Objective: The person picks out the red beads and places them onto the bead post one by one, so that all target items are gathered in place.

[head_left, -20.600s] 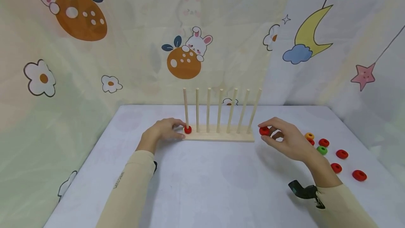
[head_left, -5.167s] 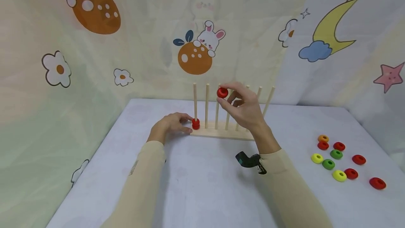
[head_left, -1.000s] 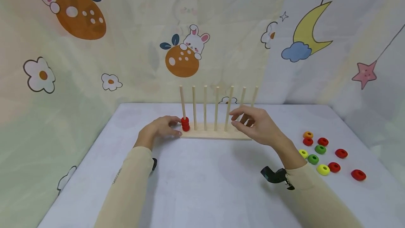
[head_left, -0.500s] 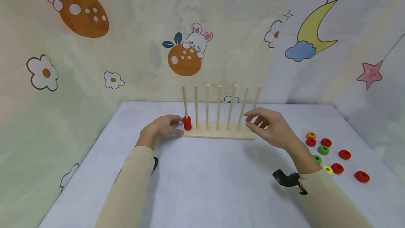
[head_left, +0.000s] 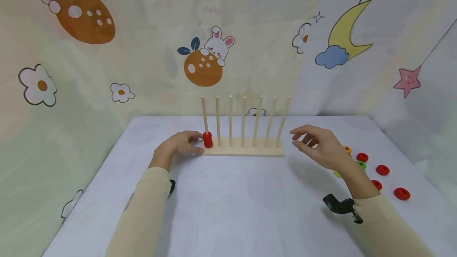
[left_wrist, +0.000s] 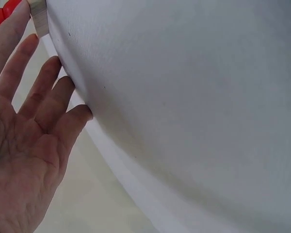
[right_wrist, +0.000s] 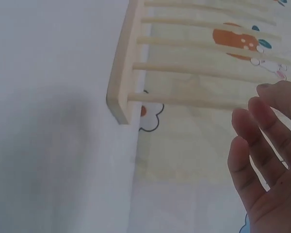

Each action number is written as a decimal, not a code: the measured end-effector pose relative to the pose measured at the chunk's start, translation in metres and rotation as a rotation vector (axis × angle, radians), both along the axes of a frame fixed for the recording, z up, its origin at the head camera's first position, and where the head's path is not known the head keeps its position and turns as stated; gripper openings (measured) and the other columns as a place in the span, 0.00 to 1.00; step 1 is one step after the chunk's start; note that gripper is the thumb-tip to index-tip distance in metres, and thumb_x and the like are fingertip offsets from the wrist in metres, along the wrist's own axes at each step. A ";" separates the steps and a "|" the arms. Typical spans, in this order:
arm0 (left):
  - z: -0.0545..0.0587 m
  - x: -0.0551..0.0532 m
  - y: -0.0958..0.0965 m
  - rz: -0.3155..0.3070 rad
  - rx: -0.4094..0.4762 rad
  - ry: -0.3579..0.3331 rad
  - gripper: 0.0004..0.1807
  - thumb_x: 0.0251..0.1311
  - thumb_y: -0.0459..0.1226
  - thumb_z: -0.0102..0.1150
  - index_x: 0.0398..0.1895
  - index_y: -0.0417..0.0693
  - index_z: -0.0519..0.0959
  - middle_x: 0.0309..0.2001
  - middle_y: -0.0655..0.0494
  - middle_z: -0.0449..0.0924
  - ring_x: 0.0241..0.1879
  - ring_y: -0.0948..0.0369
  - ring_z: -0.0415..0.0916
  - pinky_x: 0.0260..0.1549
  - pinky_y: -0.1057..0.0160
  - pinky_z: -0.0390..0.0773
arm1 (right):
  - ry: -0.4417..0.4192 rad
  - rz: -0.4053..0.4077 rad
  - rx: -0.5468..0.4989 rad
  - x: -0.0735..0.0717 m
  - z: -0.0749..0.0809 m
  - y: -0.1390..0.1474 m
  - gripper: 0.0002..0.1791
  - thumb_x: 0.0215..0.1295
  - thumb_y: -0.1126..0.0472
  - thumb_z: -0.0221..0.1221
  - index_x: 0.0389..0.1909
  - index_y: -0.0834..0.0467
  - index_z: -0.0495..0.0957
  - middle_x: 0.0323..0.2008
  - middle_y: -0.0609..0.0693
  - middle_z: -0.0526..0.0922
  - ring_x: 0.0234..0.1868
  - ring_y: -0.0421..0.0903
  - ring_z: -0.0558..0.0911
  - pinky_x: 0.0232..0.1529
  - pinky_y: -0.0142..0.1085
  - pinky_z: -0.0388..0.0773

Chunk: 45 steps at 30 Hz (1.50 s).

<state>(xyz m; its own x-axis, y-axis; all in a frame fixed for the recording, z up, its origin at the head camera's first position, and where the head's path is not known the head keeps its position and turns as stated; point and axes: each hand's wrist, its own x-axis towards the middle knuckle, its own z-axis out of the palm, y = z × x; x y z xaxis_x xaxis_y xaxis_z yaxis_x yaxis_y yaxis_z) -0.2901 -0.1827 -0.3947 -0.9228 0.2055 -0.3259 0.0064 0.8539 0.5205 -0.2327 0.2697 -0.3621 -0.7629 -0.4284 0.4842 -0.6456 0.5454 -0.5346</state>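
The right arm (head_left: 360, 182) hides part of a yellow bead (head_left: 337, 174), a green bead (head_left: 361, 165) and a red bead (head_left: 377, 185). The writing (head_left: 129, 202) on the left sleeve (head_left: 143, 215) is too small to read. In the left wrist view, the left hand (left_wrist: 29, 150) and the red beads (left_wrist: 1, 14) are cut off by the edge. In the right wrist view, the right hand (right_wrist: 269, 160) runs off the side, the wooden stand (right_wrist: 123, 63) runs off the top, and the pegs (right_wrist: 184, 101) look blurry.
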 end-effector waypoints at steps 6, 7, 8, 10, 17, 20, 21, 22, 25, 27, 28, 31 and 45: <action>-0.002 0.005 -0.007 -0.007 -0.006 0.008 0.35 0.61 0.49 0.70 0.72 0.61 0.72 0.72 0.47 0.70 0.73 0.45 0.62 0.68 0.33 0.64 | -0.010 -0.043 0.066 0.007 -0.005 0.016 0.18 0.64 0.68 0.68 0.54 0.51 0.82 0.40 0.44 0.86 0.32 0.36 0.83 0.34 0.29 0.81; -0.002 0.006 -0.007 -0.012 -0.003 0.010 0.35 0.61 0.49 0.69 0.72 0.61 0.72 0.72 0.47 0.70 0.73 0.45 0.62 0.68 0.34 0.64 | -0.008 -0.054 0.077 0.009 -0.005 0.020 0.18 0.64 0.67 0.68 0.54 0.51 0.82 0.40 0.43 0.86 0.33 0.36 0.83 0.34 0.28 0.81; -0.002 0.006 -0.007 -0.015 0.001 0.011 0.35 0.61 0.49 0.69 0.72 0.61 0.72 0.72 0.47 0.70 0.73 0.45 0.62 0.68 0.34 0.63 | -0.007 -0.064 0.081 0.011 -0.006 0.024 0.18 0.64 0.68 0.69 0.54 0.51 0.82 0.39 0.43 0.86 0.33 0.36 0.83 0.34 0.28 0.81; -0.001 0.005 -0.005 -0.013 0.008 0.010 0.35 0.61 0.49 0.69 0.72 0.62 0.72 0.72 0.48 0.70 0.73 0.46 0.62 0.69 0.35 0.63 | -0.004 -0.088 0.088 0.014 -0.007 0.033 0.18 0.64 0.68 0.69 0.53 0.51 0.82 0.39 0.43 0.86 0.33 0.36 0.83 0.35 0.26 0.80; -0.001 0.001 -0.001 -0.025 0.007 0.016 0.35 0.62 0.49 0.69 0.72 0.61 0.72 0.72 0.48 0.70 0.73 0.47 0.63 0.69 0.35 0.63 | -0.021 -0.184 0.123 0.023 -0.012 0.061 0.18 0.64 0.65 0.69 0.53 0.51 0.82 0.39 0.43 0.86 0.35 0.34 0.82 0.36 0.24 0.80; -0.001 0.001 0.000 -0.023 0.005 0.014 0.35 0.61 0.49 0.70 0.72 0.61 0.72 0.72 0.48 0.70 0.73 0.47 0.63 0.70 0.36 0.63 | -0.029 -0.202 0.148 0.026 -0.014 0.070 0.17 0.65 0.64 0.69 0.54 0.52 0.82 0.40 0.45 0.87 0.35 0.33 0.81 0.34 0.26 0.81; -0.001 0.001 0.000 -0.022 0.005 0.012 0.35 0.62 0.48 0.70 0.72 0.60 0.72 0.72 0.47 0.70 0.73 0.46 0.62 0.70 0.35 0.63 | -0.033 -0.212 0.155 0.027 -0.014 0.072 0.17 0.65 0.64 0.69 0.54 0.52 0.82 0.40 0.46 0.87 0.35 0.32 0.81 0.34 0.27 0.81; -0.002 0.001 -0.001 -0.021 0.005 0.011 0.35 0.62 0.48 0.69 0.72 0.60 0.72 0.72 0.47 0.70 0.73 0.46 0.62 0.69 0.35 0.63 | -0.036 -0.222 0.161 0.028 -0.014 0.074 0.17 0.65 0.63 0.69 0.55 0.52 0.81 0.41 0.47 0.87 0.35 0.32 0.81 0.33 0.27 0.81; -0.001 0.002 -0.001 -0.020 0.009 0.011 0.35 0.62 0.48 0.69 0.73 0.60 0.71 0.72 0.47 0.70 0.73 0.47 0.63 0.70 0.35 0.63 | -0.044 -0.253 0.173 0.033 -0.017 0.079 0.17 0.65 0.61 0.69 0.55 0.52 0.82 0.41 0.48 0.88 0.35 0.31 0.80 0.34 0.26 0.80; -0.001 0.001 -0.001 -0.025 0.011 0.012 0.35 0.62 0.48 0.69 0.73 0.60 0.71 0.72 0.47 0.70 0.73 0.46 0.63 0.69 0.35 0.63 | -0.047 -0.267 0.178 0.036 -0.018 0.083 0.18 0.65 0.61 0.70 0.55 0.53 0.82 0.41 0.48 0.88 0.35 0.30 0.79 0.35 0.24 0.79; -0.001 0.001 -0.001 -0.029 0.012 0.014 0.35 0.62 0.48 0.69 0.73 0.60 0.71 0.72 0.47 0.70 0.72 0.46 0.63 0.69 0.35 0.63 | -0.047 -0.272 0.179 0.037 -0.019 0.085 0.18 0.65 0.61 0.70 0.55 0.52 0.82 0.41 0.47 0.88 0.36 0.30 0.79 0.36 0.23 0.79; -0.001 0.001 0.000 -0.030 0.014 0.013 0.35 0.62 0.48 0.70 0.73 0.60 0.71 0.71 0.47 0.70 0.72 0.46 0.63 0.69 0.35 0.64 | -0.059 -0.290 0.189 0.041 -0.022 0.093 0.19 0.64 0.62 0.70 0.56 0.52 0.81 0.41 0.48 0.87 0.37 0.28 0.78 0.38 0.20 0.77; -0.001 0.000 0.002 -0.017 0.002 0.008 0.36 0.61 0.49 0.70 0.73 0.61 0.71 0.72 0.47 0.70 0.73 0.46 0.62 0.68 0.33 0.64 | -0.106 -0.342 0.212 0.057 -0.026 0.132 0.21 0.64 0.65 0.69 0.58 0.56 0.79 0.47 0.56 0.84 0.39 0.22 0.75 0.35 0.19 0.76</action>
<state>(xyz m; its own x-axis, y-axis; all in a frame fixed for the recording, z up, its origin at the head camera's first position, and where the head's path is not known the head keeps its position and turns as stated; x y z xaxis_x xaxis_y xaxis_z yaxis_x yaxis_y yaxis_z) -0.2904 -0.1809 -0.3958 -0.9218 0.2218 -0.3179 0.0252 0.8527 0.5218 -0.1759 0.4020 -0.3878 -0.9197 -0.2229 0.3233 -0.3549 0.8241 -0.4414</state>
